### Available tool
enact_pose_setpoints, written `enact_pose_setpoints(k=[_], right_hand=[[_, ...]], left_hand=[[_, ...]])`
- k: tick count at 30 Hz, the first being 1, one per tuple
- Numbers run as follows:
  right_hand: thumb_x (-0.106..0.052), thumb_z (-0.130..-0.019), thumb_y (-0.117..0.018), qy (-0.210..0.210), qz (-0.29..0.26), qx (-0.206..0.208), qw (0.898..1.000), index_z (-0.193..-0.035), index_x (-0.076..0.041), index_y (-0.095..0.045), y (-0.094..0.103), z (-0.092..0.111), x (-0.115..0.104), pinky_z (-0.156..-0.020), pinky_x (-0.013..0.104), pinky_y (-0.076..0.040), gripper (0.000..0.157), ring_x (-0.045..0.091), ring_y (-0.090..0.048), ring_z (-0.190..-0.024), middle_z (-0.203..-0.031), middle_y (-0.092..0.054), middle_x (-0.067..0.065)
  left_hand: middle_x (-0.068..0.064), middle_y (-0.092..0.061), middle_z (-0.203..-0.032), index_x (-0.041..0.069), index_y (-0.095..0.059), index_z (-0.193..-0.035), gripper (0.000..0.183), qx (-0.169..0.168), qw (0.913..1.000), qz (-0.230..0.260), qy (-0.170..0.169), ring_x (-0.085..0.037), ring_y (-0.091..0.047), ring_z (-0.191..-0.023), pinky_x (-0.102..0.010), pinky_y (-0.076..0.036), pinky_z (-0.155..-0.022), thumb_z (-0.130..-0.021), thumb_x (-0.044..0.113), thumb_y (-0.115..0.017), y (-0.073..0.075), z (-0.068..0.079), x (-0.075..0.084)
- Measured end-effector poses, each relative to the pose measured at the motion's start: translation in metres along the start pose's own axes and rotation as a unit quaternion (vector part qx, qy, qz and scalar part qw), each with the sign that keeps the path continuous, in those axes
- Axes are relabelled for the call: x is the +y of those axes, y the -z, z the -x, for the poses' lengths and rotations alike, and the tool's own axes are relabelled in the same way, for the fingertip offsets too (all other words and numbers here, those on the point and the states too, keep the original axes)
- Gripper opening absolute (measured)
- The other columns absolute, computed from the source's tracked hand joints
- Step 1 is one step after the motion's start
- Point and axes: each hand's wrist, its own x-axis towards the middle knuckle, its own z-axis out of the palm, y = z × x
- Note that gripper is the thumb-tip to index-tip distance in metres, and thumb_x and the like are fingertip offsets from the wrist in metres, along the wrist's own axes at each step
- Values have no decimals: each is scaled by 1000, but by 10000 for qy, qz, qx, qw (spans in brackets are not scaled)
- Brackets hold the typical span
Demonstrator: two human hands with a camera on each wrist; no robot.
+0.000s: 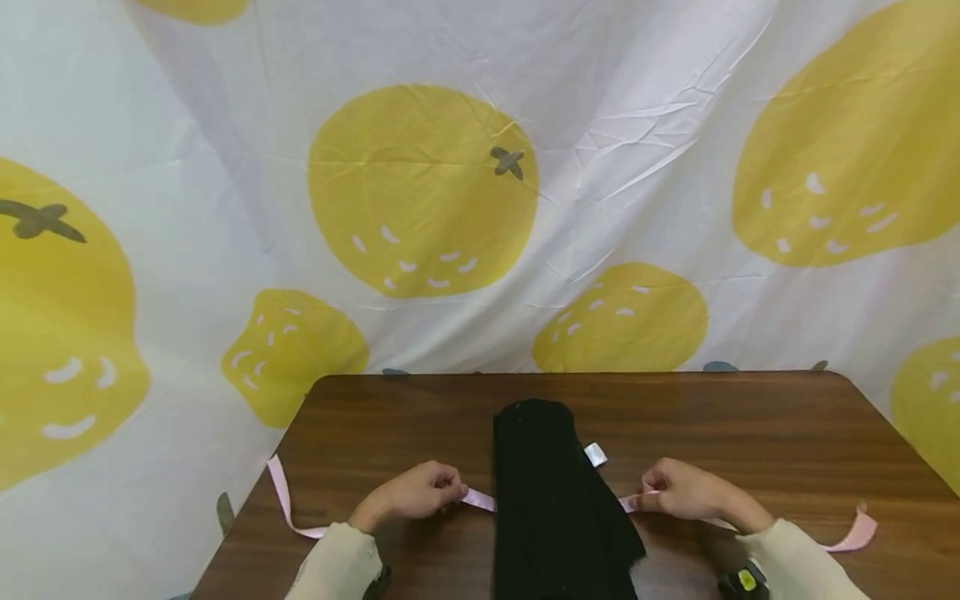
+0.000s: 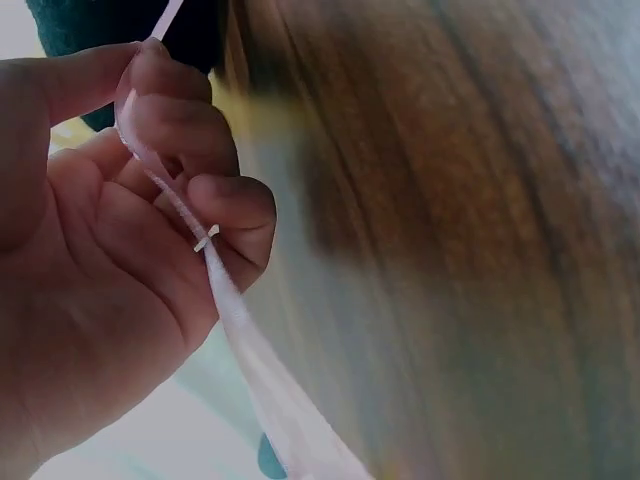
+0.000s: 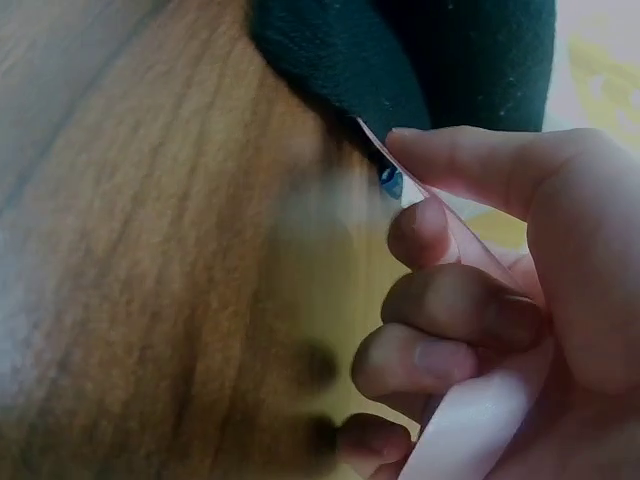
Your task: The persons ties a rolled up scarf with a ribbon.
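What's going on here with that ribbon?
A person is pinching a pink ribbon with the fingers of both hands, the left hand and the right hand on either side of a black cloth bundle. The bundle lies on a wooden table. The ribbon seems to pass beneath it, though its middle is hidden. No knot or bow shows.

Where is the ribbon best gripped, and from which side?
Probably pinch the ribbon where it emerges beside the cloth, coming from left and right: it is a thin strip showing on both sides, while the cloth hides what lies between.
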Motion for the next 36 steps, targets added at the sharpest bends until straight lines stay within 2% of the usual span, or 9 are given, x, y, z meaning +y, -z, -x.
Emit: enact_pose_setpoints(k=[7,12,14,16,21,23,31,34,36], right_hand=[[-5,-93,-60,445,-421,-234,9978,-60,-1,-44,2,-4,-4,-44,18,-23,36,-5,-29,-49,-56,-33,-15],[0,-94,-55,702,-1038,-508,9908,-61,0,-39,6,-6,-17,-44,20,-19,37,-4,-26,-51,-58,-30,-13],[0,-95,-54,702,-1251,-584,9879,-61,1,-39,8,-6,-22,-45,20,-21,37,-3,-27,-52,-59,-30,-11],[-1,-97,-53,681,-1478,-666,9844,-62,2,-39,9,-7,-27,-50,18,-31,37,0,-32,-54,-58,-29,-7],[-3,-99,-50,875,-1557,-780,9808,-64,1,-41,12,-10,-33,-49,18,-36,37,0,-36,-51,-51,-32,14],[-3,-100,-50,1035,-1484,-781,9804,-65,-1,-42,12,-10,-35,-42,20,-27,36,-2,-34,-47,-51,-34,19],[-10,-103,-50,1046,-1748,-865,9752,-69,0,-44,14,-10,-48,-41,26,-26,35,3,-30,-46,-54,-27,17],[-10,-103,-50,1151,-1650,-809,9762,-71,1,-47,14,-11,-53,-43,26,-31,34,3,-33,-46,-53,-31,17],[-8,-102,-50,1238,-1651,-807,9751,-73,3,-49,13,-12,-55,-41,24,-30,31,2,-35,-46,-52,-33,17]], left_hand=[[8,-49,-68,1,-65,-83,28,75,10000,-16,-16,-4,-40,-57,-21,-34,-53,-98,24,-60,3,-1,8],[8,-47,-65,0,-68,-83,28,26,9990,302,336,-7,-40,-58,-23,-33,-52,-95,25,-65,9,1,19],[7,-48,-65,-2,-68,-81,28,11,9981,416,452,-8,-40,-58,-24,-33,-51,-94,23,-67,12,3,23],[7,-47,-64,-3,-67,-80,28,22,9978,446,493,-8,-40,-57,-24,-32,-50,-93,21,-68,14,5,27],[7,-40,-60,-11,-60,-79,35,-5,9975,616,354,-7,-34,-52,-23,-27,-47,-95,20,-65,18,7,32],[7,-38,-59,-13,-56,-79,38,-18,9965,783,280,-7,-31,-51,-23,-26,-47,-96,19,-63,19,7,34],[9,-38,-59,-8,-63,-83,38,48,9987,500,26,-6,-24,-48,-23,-23,-46,-99,27,-60,20,0,44],[8,-52,-60,-3,-67,-81,35,45,9991,409,-140,-6,-23,-48,-23,-24,-47,-100,25,-58,21,-2,49],[8,-55,-61,0,-69,-80,35,88,9990,373,-212,-6,-24,-48,-23,-25,-47,-100,26,-58,21,-4,52]])
